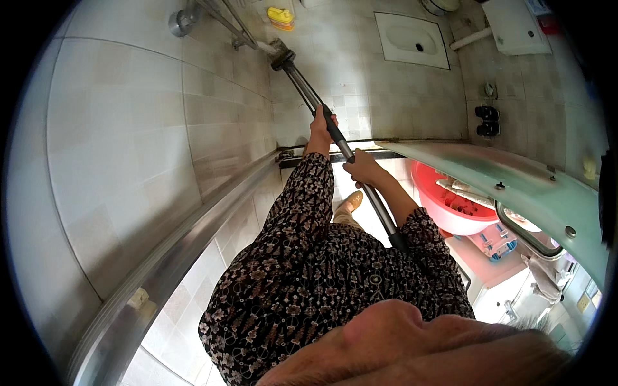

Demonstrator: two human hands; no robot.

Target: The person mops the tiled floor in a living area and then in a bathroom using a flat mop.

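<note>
I hold a long-handled mop, its metal pole [378, 207] slanting across the view from beside my body up to the left. My left hand [321, 126] grips the dark sleeve of the pole at the upper part. Lower down, my right hand [363, 168] is wrapped around the pole near its middle. The dark mop head [283, 57] is down at the tiled floor, close to the left wall and next to the foot of some metal pipes [246, 38]. The lower end of the pole is partly hidden against my patterned sleeve.
A squat toilet [412, 39] is set in the floor. A yellow scrubbing brush [281, 18] lies by the left wall. A frosted glass door [540, 193] stands at right, with a red basin [425, 181] behind it. Black slippers [487, 120] hang on the right wall.
</note>
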